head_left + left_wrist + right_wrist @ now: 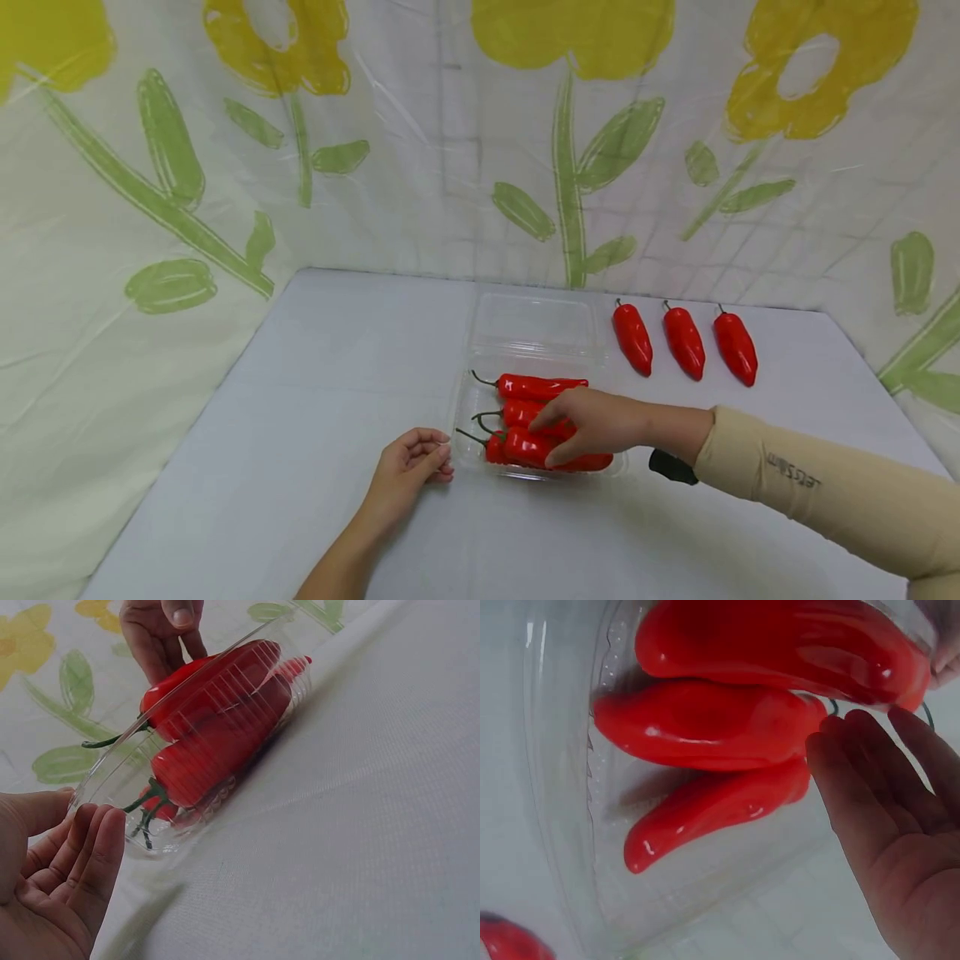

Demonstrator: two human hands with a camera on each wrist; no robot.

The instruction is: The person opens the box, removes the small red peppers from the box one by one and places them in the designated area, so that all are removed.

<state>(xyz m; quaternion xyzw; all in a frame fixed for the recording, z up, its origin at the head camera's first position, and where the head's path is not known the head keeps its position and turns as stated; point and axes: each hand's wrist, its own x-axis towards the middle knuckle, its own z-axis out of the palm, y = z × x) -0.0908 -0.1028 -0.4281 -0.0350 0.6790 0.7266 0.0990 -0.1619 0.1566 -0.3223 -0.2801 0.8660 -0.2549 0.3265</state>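
Left hand (411,465) pinches clear container (467,400) rim, apparently steadying it; right hand (600,423), fingers loosely spread, at red peppers (534,387)

Head view: bright, diffuse light falls evenly over the white tablecloth (315,417), with a soft-edged shadow below the right forearm (678,427). Small white highlights mark the glossy red peppers (632,337), and thin glints trace the front rim of the clear plastic container (525,477). Lettering on the beige sleeve (832,492) is soft. Left wrist view: dimmer and greyer, with a blurred shadow along the container's base. Right wrist view: dim and cool in cast; glare streaks the peppers, and fine detail on the right hand (900,825) is soft.
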